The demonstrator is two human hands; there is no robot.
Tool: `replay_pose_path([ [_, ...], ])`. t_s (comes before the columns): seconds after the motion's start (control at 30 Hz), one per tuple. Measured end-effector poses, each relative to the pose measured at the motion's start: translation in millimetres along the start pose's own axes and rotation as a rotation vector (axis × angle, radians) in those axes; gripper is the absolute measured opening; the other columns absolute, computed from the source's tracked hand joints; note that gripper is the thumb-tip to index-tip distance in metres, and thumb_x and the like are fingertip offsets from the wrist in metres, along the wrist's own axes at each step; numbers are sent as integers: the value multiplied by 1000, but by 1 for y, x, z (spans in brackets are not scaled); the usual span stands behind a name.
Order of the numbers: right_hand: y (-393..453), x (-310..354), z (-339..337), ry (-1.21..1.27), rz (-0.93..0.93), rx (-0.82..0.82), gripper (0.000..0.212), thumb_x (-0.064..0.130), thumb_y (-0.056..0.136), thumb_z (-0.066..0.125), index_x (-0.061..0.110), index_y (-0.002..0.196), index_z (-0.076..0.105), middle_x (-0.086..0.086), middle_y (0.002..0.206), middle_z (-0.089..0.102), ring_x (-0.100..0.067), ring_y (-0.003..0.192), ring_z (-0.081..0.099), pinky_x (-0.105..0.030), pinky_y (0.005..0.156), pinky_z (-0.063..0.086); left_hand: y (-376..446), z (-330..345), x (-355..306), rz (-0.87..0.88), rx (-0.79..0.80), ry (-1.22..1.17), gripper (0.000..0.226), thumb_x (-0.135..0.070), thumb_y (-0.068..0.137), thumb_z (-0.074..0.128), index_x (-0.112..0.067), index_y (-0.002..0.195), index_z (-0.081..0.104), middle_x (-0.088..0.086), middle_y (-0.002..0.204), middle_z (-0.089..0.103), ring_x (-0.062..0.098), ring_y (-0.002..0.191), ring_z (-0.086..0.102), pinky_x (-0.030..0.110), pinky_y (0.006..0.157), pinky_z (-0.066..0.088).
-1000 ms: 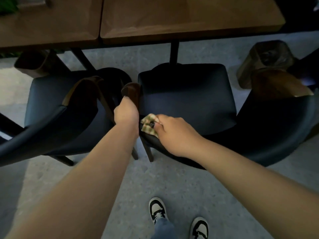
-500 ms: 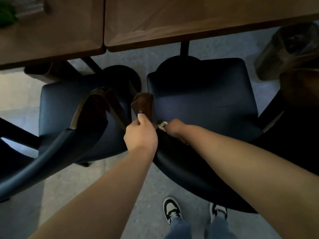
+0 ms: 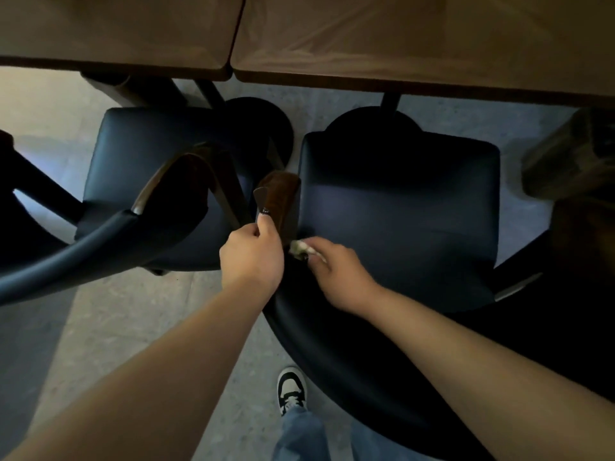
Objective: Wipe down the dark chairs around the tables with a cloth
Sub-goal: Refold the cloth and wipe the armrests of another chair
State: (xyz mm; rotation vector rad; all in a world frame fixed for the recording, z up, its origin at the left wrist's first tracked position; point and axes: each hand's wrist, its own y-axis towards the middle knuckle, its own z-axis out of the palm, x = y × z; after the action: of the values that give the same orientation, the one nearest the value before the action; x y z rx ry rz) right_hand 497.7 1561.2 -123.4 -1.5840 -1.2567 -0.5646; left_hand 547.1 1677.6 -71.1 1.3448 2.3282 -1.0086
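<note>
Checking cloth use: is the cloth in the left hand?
No, the right hand pinches the cloth; the left hand grips the armrest.

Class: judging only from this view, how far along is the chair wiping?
Done: nothing visibly finished; no chair shows a wiped look. In hand: the right hand holds the cloth at the right chair, while the left hand holds its wooden armrest. Left: the left chair is untouched.

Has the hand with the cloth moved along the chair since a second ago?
Yes. The right hand and cloth slid forward off the backrest's rim, toward the seat beside the wooden armrest.
</note>
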Motion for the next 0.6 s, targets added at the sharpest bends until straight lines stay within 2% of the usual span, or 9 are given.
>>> replay_pose_path([
  [0.1, -53, 19, -7, 47, -161, -6, 34, 14, 96, 47, 23, 126, 58, 1, 119, 66, -12, 110, 60, -19, 93, 42, -1, 0, 0, 17, -37, 47, 50, -44, 99, 36, -20, 56, 46, 0, 62, 50, 13, 58, 46, 28, 48, 26],
  [0.17, -80, 21, -11, 90, -262, 30, 38, 13, 94, 48, 25, 129, 57, 11, 129, 60, 1, 120, 52, -14, 102, 36, 0, 0, 0, 20, -40, 52, 51, -44, 98, 36, -20, 53, 41, 0, 60, 46, 15, 56, 43, 30, 48, 25],
  [0.23, -87, 16, -14, 95, -325, 108, 45, 10, 92, 51, 29, 133, 54, 15, 140, 50, 6, 130, 39, -15, 110, 27, 1, -1, 0, 23, -43, 61, 51, -43, 98, 37, -20, 53, 40, 1, 59, 45, 16, 56, 42, 31, 48, 26],
  [0.33, -74, 7, -17, 156, -362, 205, 51, 3, 89, 50, 26, 134, 54, 10, 146, 44, 1, 136, 34, -22, 115, 24, 0, -2, 0, 30, -42, 54, 51, -43, 98, 37, -19, 54, 44, 2, 61, 48, 17, 58, 45, 31, 49, 26],
  [0.4, -59, -5, -15, 156, -351, 130, 51, -7, 84, 49, 17, 128, 59, 2, 141, 51, -6, 133, 42, -21, 113, 27, -1, -2, -1, 24, -32, 51, 51, -44, 99, 36, -19, 55, 45, 2, 63, 49, 16, 58, 46, 31, 49, 27],
  [0.43, -50, -14, -14, 124, -308, 70, 51, -11, 83, 49, 14, 126, 61, -1, 136, 55, -9, 130, 46, -17, 111, 28, -1, -2, -2, 18, -27, 50, 50, -44, 99, 36, -19, 56, 46, 2, 64, 50, 16, 59, 47, 31, 49, 27],
  [0.5, -32, -28, -13, 62, -102, 0, 42, -9, 85, 50, 10, 119, 64, -4, 123, 61, -14, 118, 54, -11, 101, 33, -2, -3, -2, 13, -21, 42, 49, -44, 99, 36, -20, 57, 46, 0, 64, 50, 15, 58, 47, 30, 49, 28],
  [0.57, -16, -37, -10, 102, 178, 79, 20, 8, 92, 49, 10, 98, 68, -7, 97, 63, -20, 94, 57, -21, 78, 44, -2, -3, -3, 20, -18, 36, 50, -44, 99, 36, -19, 57, 46, 0, 64, 50, 15, 58, 47, 30, 49, 29],
  [0.6, -10, -39, -8, 169, 294, 95, 22, 18, 94, 47, 12, 83, 66, -8, 86, 60, -21, 81, 56, -23, 63, 44, -2, -3, -3, 24, -16, 38, 50, -44, 99, 35, -19, 58, 47, 0, 65, 50, 14, 59, 47, 30, 49, 29],
])
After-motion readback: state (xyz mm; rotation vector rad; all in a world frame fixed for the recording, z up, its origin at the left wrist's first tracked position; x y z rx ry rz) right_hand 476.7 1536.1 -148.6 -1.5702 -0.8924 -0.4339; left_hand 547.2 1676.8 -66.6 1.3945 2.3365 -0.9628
